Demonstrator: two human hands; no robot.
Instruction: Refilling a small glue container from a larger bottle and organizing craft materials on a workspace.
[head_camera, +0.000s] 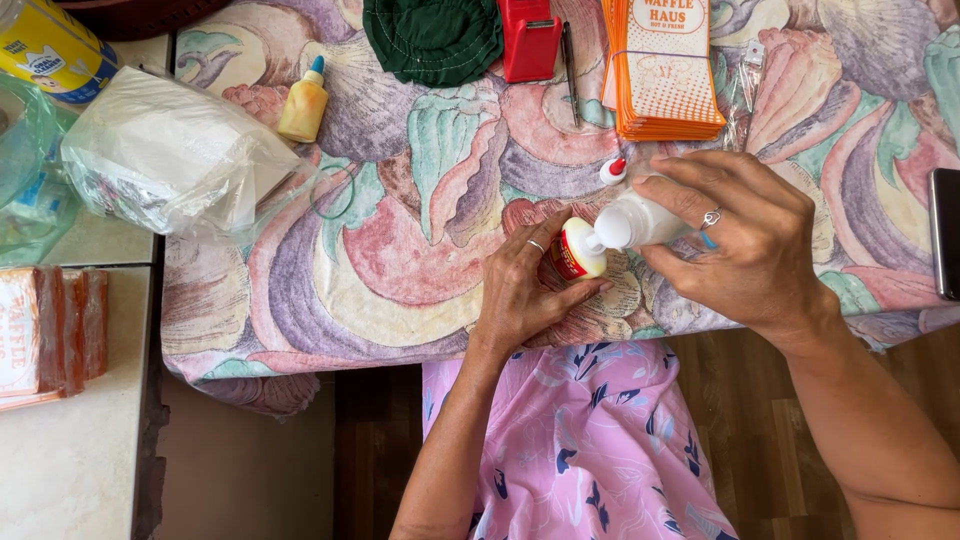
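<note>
My left hand (525, 290) grips a small round red-and-cream container (578, 250) near the table's front edge. My right hand (745, 240) holds a white squeeze bottle (640, 220) tilted on its side, its nozzle touching the top of that container. A small white cap with a red tip (613, 171) lies on the cloth just behind the two hands. Both hands wear rings.
A stack of orange printed cards (665, 70), a red dispenser (529, 38), a pen (570, 70), a dark green cloth (433, 38) and a yellow glue bottle (304, 102) lie on the shell-patterned tablecloth (400, 240). Plastic bags (170, 155) sit left; a phone (945, 232) is at the right edge.
</note>
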